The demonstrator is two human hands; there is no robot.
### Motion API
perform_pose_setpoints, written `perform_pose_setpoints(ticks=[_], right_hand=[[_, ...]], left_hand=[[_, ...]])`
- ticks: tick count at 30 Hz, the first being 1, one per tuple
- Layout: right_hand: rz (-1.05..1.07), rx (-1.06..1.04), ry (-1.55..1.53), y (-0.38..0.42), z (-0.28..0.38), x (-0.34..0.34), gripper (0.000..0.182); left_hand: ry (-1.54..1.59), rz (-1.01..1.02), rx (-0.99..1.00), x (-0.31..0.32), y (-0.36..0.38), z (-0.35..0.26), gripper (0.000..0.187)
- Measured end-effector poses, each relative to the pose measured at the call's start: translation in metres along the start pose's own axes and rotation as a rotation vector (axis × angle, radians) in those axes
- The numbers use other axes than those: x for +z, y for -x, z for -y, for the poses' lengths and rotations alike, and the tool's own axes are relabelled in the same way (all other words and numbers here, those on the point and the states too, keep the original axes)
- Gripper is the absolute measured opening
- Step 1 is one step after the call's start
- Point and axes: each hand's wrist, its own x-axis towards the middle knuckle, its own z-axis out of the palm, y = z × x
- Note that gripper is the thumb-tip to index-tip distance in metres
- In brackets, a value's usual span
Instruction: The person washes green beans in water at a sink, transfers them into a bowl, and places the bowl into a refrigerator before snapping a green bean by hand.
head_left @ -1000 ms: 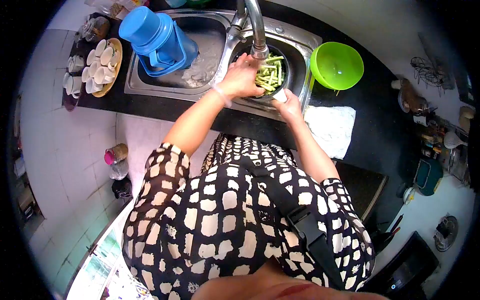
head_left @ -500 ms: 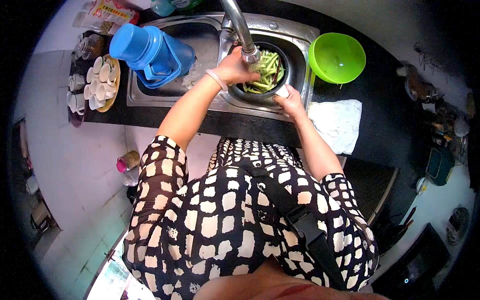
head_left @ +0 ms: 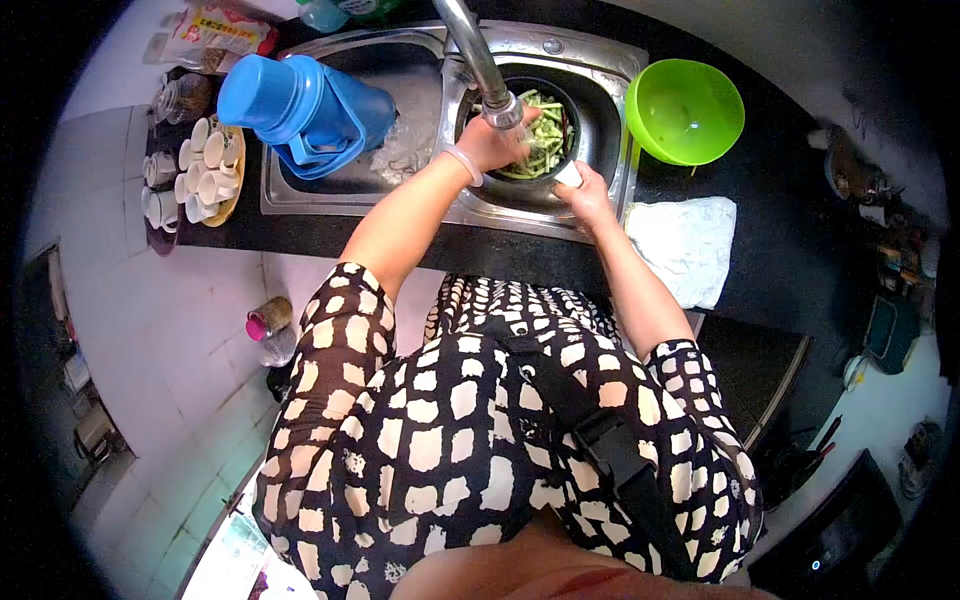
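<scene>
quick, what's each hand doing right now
Left hand: under the steel tap, fingers down in the cut green vegetable strips; grip cannot be told.
Right hand: closed on the rim of the dark round bowl.

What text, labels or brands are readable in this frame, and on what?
None readable.
Packet at the top left, behind the blue jug: red and yellow print, too blurred to read.
Bottle behind the sink: label cut off and blurred.
Jars and boxes at the right edge: too small to read.
Green bowl, cloth, cups: no markings seen.
</scene>
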Motion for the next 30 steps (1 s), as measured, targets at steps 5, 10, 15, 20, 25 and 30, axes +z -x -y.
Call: perform_pose_setpoints(ticks=[5, 10, 15, 20, 25, 30], right_hand=[[0.021, -0.021, -0.042, -0.003, -0.014, -0.002, 0.032], [0.024, -0.015, -0.132, 0.005, 0.009, 0.0, 0.031], [0.028, -0.064, -0.014, 0.009, 0.017, 0.003, 0.03], [0.006, -0.014, -0.134, 0.003, -0.005, 0.002, 0.03], [0.037, 0.018, -0.164, 0.002, -0.002, -0.005, 0.032], [0.032, 0.002, -0.241, 0.009, 0.009, -0.01, 0.034]], left_hand=[[0.381, -0.084, -0.022, -0.023, -0.002, -0.006, 0.071], [-0.066, 0.032, -0.201, -0.031, 0.004, -0.042, 0.097], [-0.246, -0.059, -0.103, -0.009, -0.002, -0.035, 0.082], [-0.236, 0.066, 0.019, -0.012, 0.003, -0.038, 0.074], [-0.162, 0.084, 0.039, -0.041, -0.002, -0.049, 0.098], [-0.198, 0.102, -0.092, -0.047, 0.017, -0.024, 0.097]])
